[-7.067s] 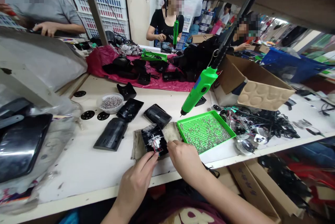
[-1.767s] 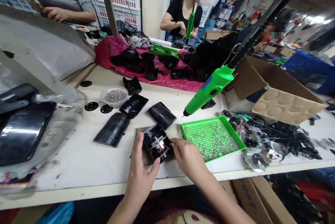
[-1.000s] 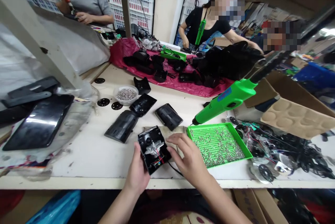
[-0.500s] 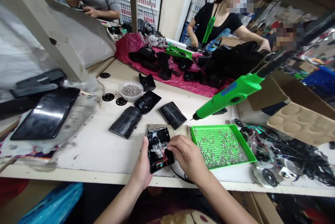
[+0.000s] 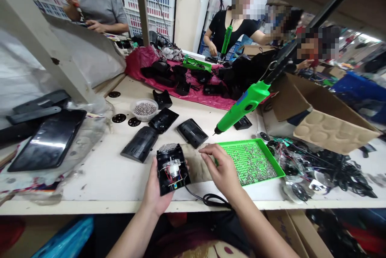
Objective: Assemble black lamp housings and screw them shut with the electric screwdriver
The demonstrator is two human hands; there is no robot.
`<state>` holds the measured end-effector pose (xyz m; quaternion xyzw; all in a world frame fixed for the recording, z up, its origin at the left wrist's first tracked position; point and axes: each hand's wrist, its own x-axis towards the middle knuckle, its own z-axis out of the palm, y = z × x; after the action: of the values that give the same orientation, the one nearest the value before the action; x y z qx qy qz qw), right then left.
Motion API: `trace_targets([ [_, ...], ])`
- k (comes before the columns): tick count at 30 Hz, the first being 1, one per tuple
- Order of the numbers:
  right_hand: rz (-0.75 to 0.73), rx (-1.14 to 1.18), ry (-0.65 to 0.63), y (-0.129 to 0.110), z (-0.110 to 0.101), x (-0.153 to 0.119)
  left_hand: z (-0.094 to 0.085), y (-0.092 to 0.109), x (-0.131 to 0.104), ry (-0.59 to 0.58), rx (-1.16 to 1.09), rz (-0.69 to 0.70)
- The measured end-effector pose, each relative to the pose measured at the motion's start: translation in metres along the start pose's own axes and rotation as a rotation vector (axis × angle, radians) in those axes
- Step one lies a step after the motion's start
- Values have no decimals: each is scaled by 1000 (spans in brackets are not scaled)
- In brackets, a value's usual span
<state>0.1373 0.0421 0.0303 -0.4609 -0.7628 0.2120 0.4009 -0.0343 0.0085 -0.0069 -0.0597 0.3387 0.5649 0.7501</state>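
Observation:
My left hand [image 5: 157, 193] holds a black housing [image 5: 172, 169], its open side up, showing a white motor, a clear round part and thin wires. A black cable runs from it to the right. My right hand [image 5: 218, 165] is raised beside the green tray of screws [image 5: 259, 161], apart from the housing, with thumb and fingers bent toward each other; whether something small is between them cannot be made out. Above hangs a green electric screwdriver [image 5: 241, 109], tip down. Black shells [image 5: 140, 143] and a bowl of small metal parts [image 5: 144, 109] lie beyond the housing.
A black glossy panel [image 5: 50, 139] lies at the left. Wires and round parts [image 5: 319, 169] are heaped at the right, near a cardboard box [image 5: 334, 125]. Black parts lie on pink plastic [image 5: 135, 63] behind. Two people work across the table.
My right hand has moved away from the housing toward the tray. The housing is turned and tilted in my left hand, its clear round part now more visible. The camera view has shifted.

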Motion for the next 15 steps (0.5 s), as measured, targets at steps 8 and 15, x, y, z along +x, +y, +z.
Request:
trace_targets([
  [8, 2, -98, -152, -7, 7, -13, 2, -1, 0, 64, -50, 13],
  [15, -25, -454, -223, 7, 2, 17, 1, -3, 2, 79, -133, 95],
])
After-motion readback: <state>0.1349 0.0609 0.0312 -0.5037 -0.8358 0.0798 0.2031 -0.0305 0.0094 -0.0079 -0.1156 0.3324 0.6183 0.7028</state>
